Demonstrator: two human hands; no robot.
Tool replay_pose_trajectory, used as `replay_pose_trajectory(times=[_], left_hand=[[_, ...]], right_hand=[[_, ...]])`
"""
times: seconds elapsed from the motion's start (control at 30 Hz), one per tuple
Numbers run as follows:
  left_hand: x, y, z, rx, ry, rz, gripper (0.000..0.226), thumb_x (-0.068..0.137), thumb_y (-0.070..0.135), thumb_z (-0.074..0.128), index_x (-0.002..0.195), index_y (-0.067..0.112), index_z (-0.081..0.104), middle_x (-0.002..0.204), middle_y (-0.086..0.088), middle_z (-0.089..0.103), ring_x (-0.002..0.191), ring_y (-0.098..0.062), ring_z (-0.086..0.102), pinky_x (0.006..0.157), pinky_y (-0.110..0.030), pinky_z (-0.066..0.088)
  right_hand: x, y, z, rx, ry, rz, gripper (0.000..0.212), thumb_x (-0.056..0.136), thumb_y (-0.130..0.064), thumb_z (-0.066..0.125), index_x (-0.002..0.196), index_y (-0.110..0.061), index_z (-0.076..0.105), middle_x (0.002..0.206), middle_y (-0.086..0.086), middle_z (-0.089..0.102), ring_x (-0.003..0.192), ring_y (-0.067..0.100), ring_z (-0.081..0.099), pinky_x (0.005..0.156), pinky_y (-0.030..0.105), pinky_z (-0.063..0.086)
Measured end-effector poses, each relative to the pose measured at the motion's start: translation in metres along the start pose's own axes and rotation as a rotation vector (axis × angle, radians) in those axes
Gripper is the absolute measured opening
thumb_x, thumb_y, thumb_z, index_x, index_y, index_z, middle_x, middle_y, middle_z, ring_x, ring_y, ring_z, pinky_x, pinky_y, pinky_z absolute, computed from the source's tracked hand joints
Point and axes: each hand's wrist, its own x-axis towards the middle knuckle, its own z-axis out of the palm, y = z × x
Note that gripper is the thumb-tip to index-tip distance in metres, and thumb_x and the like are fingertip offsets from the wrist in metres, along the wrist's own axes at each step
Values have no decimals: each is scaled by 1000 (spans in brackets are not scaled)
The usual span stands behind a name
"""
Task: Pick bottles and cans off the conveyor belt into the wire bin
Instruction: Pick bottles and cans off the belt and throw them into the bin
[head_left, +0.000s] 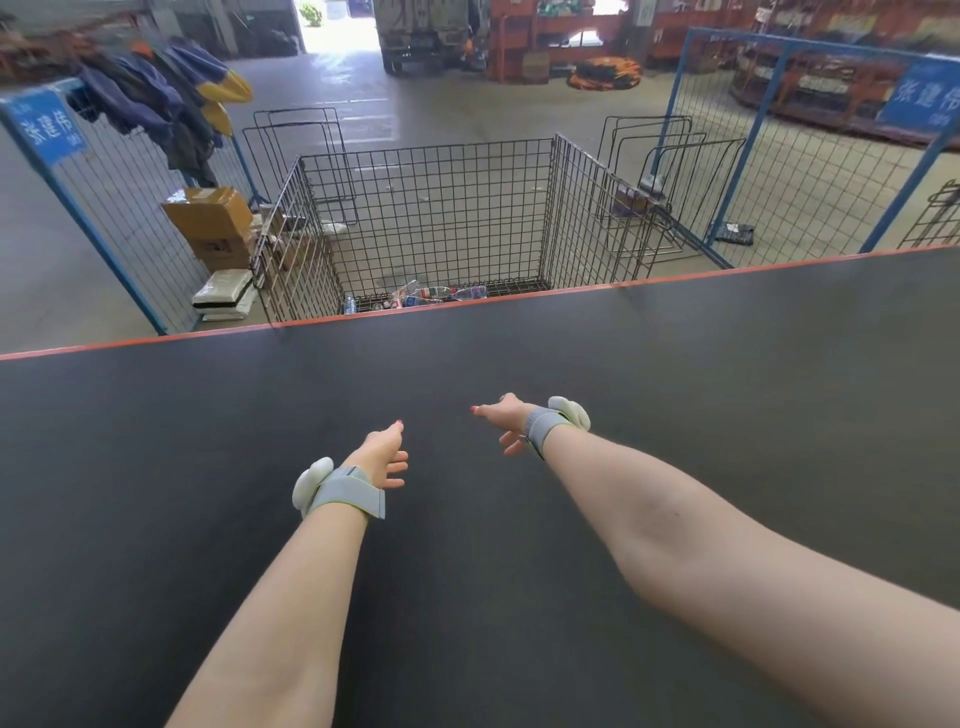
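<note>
Bottles (441, 294) are seen lying at the bottom of 1 wire bin (426, 208), which is set on the floor just beyond the far, orange edge of the conveyor belt (727, 374). At least 4 clear plastic ones can be made out in a loose heap by the bin's near wall, and 1 further bottle (350, 304) is set apart at the left corner. An exact count cannot be given, since the heap is small and partly cut off by the belt edge. Whether cans lie among them cannot be told.

2 bare forearms are stretched forward above the dark belt. The left hand (387, 457) is held with the thumb pointed ahead and the fingers loosely spread towards the right; nothing is gripped. The right hand (501, 423) is reached slightly farther, with the thumb pointed left and the fingers hanging relaxed, and it is likewise empty. The 2 hands are near each other but apart. Whether either touches the belt cannot be told. A grey strap (348, 491) with a white pod is worn on the left wrist and another (545, 423) on the right, 2 in all.

The bin is flanked by 2 blue-framed mesh panels (119, 208), each with 1 blue sign (49, 130). Clothes (156, 98) are hung over the left panel, and 2 cardboard boxes (213, 223) are stacked at its foot.
</note>
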Motion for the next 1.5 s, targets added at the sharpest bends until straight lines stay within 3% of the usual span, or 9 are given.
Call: replay_pose_trajectory(times=[0.6, 0.77, 0.87, 1.03, 1.13, 1.33, 1.5], left_hand=[[-8, -3, -7, 51, -13, 15, 61, 101, 40, 39, 151, 11, 20, 142, -16, 45, 130, -28, 47, 102, -47, 41], [-4, -13, -3, 168, 33, 47, 66, 98, 41, 47, 150, 8, 24, 151, -11, 34, 140, -26, 33, 112, -47, 26], [-1, -22, 0, 255, 35, 91, 77, 94, 41, 54, 153, 10, 14, 157, -9, 21, 145, -26, 24, 116, -40, 19], [1, -46, 0, 416, 26, 15, 94, 87, 57, 55, 154, 22, -2, 161, -4, -9, 149, -24, -2, 120, -45, 7], [0, -61, 0, 496, 59, -21, 99, 82, 69, 51, 153, 28, -5, 161, -2, -13, 148, -27, -10, 120, -48, 2], [1, -89, -13, 616, 116, -17, 105, 79, 70, 54, 154, 20, -1, 160, -13, 0, 146, -38, 4, 117, -54, 9], [0, -104, -24, 627, 144, -58, 110, 74, 75, 54, 153, 21, -2, 159, -14, 1, 146, -39, 5, 116, -55, 9]], right_hand=[[-8, 4, 7, -59, 1, -26, 81, 93, -50, 52, 151, -12, 12, 144, 15, 39, 118, 30, 56, 94, 48, 52], [-7, 7, 13, -171, 4, -71, 86, 90, -56, 53, 153, -15, 10, 155, 11, 27, 138, 31, 36, 111, 46, 37], [-11, 16, 18, -235, 15, -128, 95, 86, -59, 58, 155, -21, 5, 158, 7, 17, 143, 31, 26, 115, 44, 30], [-13, 36, 39, -351, -77, -157, 108, 79, -62, 65, 154, -29, -6, 162, 4, -7, 150, 24, 7, 120, 43, 14], [-16, 46, 48, -471, -68, -168, 112, 76, -66, 64, 153, -33, -10, 162, 1, -13, 150, 25, 4, 120, 43, 13], [-13, 60, 56, -569, -18, -103, 118, 72, -68, 67, 153, -35, -12, 160, 1, -20, 149, 31, -2, 117, 45, 15], [-8, 72, 56, -640, 14, -20, 123, 69, -71, 67, 152, -35, -15, 159, 4, -23, 149, 35, -4, 118, 48, 13]])
